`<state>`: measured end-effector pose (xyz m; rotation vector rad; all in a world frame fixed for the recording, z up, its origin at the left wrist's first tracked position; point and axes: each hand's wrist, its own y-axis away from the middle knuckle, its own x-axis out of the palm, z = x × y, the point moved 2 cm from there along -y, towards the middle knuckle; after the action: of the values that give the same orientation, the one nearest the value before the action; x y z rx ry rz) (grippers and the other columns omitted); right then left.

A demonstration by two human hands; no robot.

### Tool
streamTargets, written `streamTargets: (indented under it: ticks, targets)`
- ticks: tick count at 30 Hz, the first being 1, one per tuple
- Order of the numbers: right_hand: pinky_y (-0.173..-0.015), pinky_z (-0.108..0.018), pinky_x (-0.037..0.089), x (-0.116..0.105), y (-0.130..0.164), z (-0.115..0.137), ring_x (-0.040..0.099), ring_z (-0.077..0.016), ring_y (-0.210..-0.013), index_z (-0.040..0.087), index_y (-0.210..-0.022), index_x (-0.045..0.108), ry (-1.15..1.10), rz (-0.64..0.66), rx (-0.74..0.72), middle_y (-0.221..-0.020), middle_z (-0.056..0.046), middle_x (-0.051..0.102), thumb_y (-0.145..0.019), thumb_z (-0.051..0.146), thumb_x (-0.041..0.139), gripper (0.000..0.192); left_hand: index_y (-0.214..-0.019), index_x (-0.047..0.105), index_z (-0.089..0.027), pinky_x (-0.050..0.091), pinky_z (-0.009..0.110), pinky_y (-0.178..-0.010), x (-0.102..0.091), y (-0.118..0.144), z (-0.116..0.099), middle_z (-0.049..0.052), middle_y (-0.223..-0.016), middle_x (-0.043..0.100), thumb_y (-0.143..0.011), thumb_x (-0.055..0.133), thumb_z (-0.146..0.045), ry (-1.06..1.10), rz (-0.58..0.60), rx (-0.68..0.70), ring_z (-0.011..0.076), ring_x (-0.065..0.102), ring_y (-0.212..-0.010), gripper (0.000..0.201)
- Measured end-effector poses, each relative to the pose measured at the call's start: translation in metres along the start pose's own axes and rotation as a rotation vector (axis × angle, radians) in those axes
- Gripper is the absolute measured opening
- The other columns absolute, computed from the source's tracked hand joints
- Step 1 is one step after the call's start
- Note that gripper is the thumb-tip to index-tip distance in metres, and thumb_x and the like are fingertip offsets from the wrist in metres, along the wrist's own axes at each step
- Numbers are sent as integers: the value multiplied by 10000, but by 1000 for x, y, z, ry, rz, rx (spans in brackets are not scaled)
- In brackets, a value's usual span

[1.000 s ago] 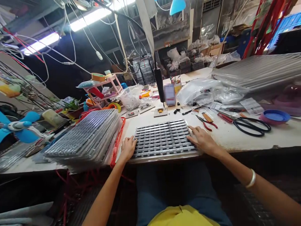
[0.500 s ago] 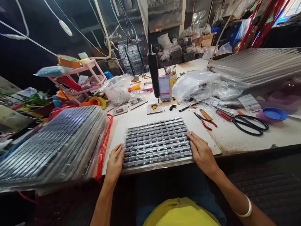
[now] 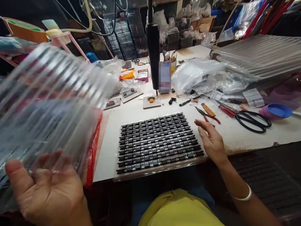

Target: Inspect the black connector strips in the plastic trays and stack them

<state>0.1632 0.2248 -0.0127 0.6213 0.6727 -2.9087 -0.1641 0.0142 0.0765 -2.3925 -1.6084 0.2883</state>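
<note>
A clear ribbed plastic tray (image 3: pixel 54 94), blurred by motion and cut off at the left edge, fills the near-left of the view; the left hand (image 3: pixel 47 191) holds it from beneath, palm up, thumb and fingers (image 3: pixel 16 175) spread against its lower edge, and the blur hides exactly how they grip. What lies behind the tray cannot be made out, apart from a red strip (image 3: pixel 92 150) showing at its lower right side.

On the white desk (image 3: pixel 131 116), close to its near edge, sits a flat tray of black component strips (image 3: pixel 158 141), laid in close parallel rows that fill it from side to side; the small parts on the strips are too fine to identify. The right hand (image 3: pixel 213 141) hovers just beside the tray's right edge, fingers (image 3: pixel 201 124) loosely open and holding nothing; a pale bangle (image 3: pixel 242 196) circles the wrist.

A dark hanging tool (image 3: pixel 152 47) drops from above, its top out of frame, its tip just over a small jig (image 3: pixel 151 101). Farther right lie red-handled pliers (image 3: pixel 208 116), black scissors (image 3: pixel 252 121) and a shallow blue dish (image 3: pixel 278 110), whose contents cannot be seen. Crumpled plastic bags (image 3: pixel 199 78) hold unclear contents. A stack of clear trays (image 3: pixel 258 56) runs off the right edge, and dark stacks (image 3: pixel 124 34) stand at the back.
</note>
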Motion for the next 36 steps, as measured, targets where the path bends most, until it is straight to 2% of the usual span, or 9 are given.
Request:
streamTargets:
  ticks: [4,8,13,16,18,22,26,31,36]
  targets:
    - [-987,-408,431,6,4,-17,569,-216,-1083,202,-1117,616,91,67,-17,-1124,-91,626,-930,353,434,301,-1028,577,-605,245,428,-1185,6,-5,0,-266,-1190,606,-796,559,-182,155,-28,53,135,394,-1339,482]
    - [-965,-376,439,5,5,-14,579,-202,-1049,205,-1084,624,89,71,-8,-1088,-75,633,-930,325,435,272,-1132,561,-545,248,402,-1200,12,-6,2,-226,-1241,590,-848,484,-234,181,3,31,139,363,-1361,428]
    - [-954,-357,441,4,6,-14,587,-195,-1030,208,-1065,635,99,63,21,-1080,-64,644,-918,342,461,265,-1185,576,-460,262,484,-1182,15,3,16,-160,-1332,548,-864,457,-230,201,58,62,193,367,-1366,413]
    - [-967,-361,438,4,9,-16,591,-194,-1039,225,-1068,642,111,70,61,-1097,-51,651,-910,377,464,283,-1105,664,-346,293,495,-1153,13,8,36,-65,-1295,604,-859,529,-253,162,166,32,232,449,-1310,295]
    - [-977,-371,438,3,10,-18,593,-199,-1049,240,-1085,645,131,76,110,-1112,-40,656,-900,413,466,309,-1122,669,-277,308,480,-1139,15,9,52,2,-1284,618,-855,567,-325,-39,295,-44,250,489,-1274,290]
    - [-982,-406,449,3,5,-25,585,-225,-1103,266,-1140,636,158,138,209,-1163,-32,654,-864,495,477,393,-1306,538,-205,293,420,-1144,32,3,75,60,-1380,536,-886,476,-473,-478,534,-50,228,446,-1312,503]
    - [-984,-421,457,6,-15,-31,583,-236,-1127,252,-1146,633,148,211,203,-1174,-46,657,-842,552,479,454,-1421,386,-200,226,421,-1168,50,-4,89,73,-1479,411,-940,339,-483,-601,599,2,206,318,-1394,560]
    - [-1034,-480,399,18,-32,-32,551,-262,-1160,226,-1217,601,226,246,113,-1207,-84,634,-862,586,435,532,-1501,-22,-262,61,572,-1151,54,3,99,79,-1588,60,-904,305,-600,-766,830,134,269,-37,-1453,760]
    - [-1071,-481,361,22,-27,-30,521,-256,-1194,245,-1257,578,284,252,97,-1239,-76,612,-875,601,394,553,-1494,-70,-270,18,589,-1142,52,8,98,87,-1590,8,-870,243,-668,-777,920,174,274,-81,-1448,803]
